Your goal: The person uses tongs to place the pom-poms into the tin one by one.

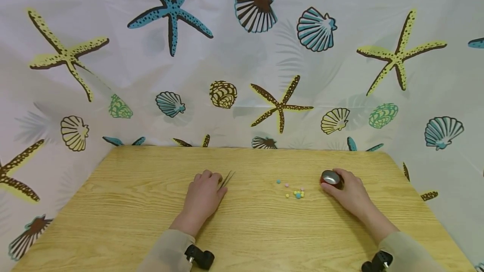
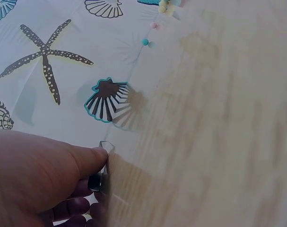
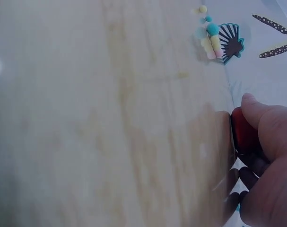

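Silver metal tweezers [image 1: 227, 178] sit pinched in the left hand [image 1: 203, 193], the right hand [image 1: 351, 192] grips a small round red container with a silvery top [image 1: 330, 177], and tiny blue, pink and yellow beads [image 1: 298, 195] lie between, where a light, unhurried pinch should serve best.

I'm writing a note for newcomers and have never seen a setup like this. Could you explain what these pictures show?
There is no robot here: a person works with two bare hands. The wide picture comes from a camera worn on the head, looking forward and down. The other two come from cameras on the left and right wrists, each showing that hand close up.

On the wooden table lie small blue, pink and yellow balls, most of them clustered. The left hand holds metal tweezers. The right hand grips a small red container with a silvery top or inside; I can't tell which.
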